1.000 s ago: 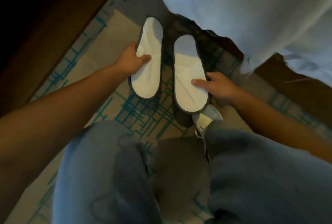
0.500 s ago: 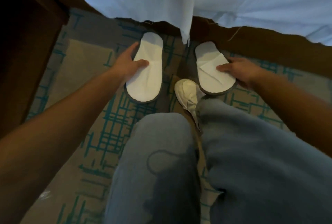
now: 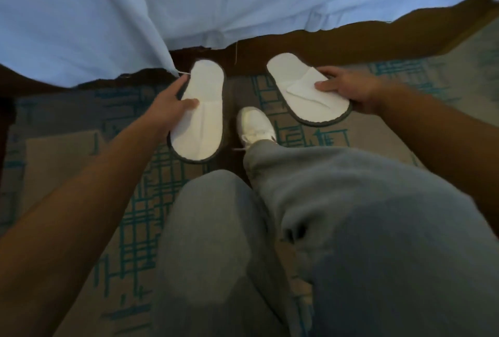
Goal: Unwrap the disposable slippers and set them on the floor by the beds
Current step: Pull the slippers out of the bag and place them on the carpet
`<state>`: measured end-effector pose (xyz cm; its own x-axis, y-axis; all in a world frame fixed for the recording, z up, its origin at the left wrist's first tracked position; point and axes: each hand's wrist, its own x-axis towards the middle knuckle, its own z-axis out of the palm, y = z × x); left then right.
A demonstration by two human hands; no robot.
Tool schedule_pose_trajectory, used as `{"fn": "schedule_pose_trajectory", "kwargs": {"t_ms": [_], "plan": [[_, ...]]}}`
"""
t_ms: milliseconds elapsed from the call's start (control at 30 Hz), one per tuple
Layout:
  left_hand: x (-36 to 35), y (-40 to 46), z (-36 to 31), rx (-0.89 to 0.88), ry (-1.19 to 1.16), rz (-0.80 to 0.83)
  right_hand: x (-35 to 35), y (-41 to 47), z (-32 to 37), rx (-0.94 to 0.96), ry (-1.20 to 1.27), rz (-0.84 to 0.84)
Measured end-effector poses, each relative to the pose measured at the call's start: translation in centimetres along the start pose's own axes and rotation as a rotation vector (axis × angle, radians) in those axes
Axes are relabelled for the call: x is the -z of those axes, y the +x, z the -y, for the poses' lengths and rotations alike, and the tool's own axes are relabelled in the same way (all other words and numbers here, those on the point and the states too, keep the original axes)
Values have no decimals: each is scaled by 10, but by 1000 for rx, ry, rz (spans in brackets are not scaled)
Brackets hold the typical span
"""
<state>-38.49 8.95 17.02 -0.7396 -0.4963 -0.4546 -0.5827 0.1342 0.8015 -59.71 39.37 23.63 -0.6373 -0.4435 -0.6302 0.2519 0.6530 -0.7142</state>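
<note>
Two flat white disposable slippers with dark rims lie near the foot of the bed. My left hand [image 3: 172,105] grips the left slipper [image 3: 201,123] at its left edge, thumb on top. My right hand [image 3: 348,88] holds the right slipper [image 3: 299,93] by its right edge, thumb pressing its folded strap. The right slipper is angled, heel toward the bed. I cannot tell whether the slippers rest fully on the carpet [image 3: 67,153]. They are apart, with my white shoe [image 3: 255,126] between them.
A white bed sheet [image 3: 189,1] hangs over the dark wooden bed base [image 3: 324,39] just beyond the slippers. My grey-trousered knees [image 3: 351,215] fill the lower view. Dark furniture [image 3: 4,131] edges the left. Patterned teal and beige carpet spreads to both sides.
The slippers were side by side one second ago; my right hand has carried its slipper rightward, widening the gap. The view has turned toward the bed.
</note>
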Motion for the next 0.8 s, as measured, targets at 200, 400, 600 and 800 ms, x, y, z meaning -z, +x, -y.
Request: {"fn": "schedule_pose_trajectory", "kwargs": {"t_ms": [200,400,600,800], "plan": [[0,-15,-26,-43,31,-14,13,-16,15,82,-80,-54],[-34,12,-29,-34,77,19,7,29,-23,127,-69,-149],[-100,58,7,11,180,-31,-1,95,-92,45,-93,-153],[-148,71,60,109,82,-123,-24,130,-139,100,-186,-180]]}}
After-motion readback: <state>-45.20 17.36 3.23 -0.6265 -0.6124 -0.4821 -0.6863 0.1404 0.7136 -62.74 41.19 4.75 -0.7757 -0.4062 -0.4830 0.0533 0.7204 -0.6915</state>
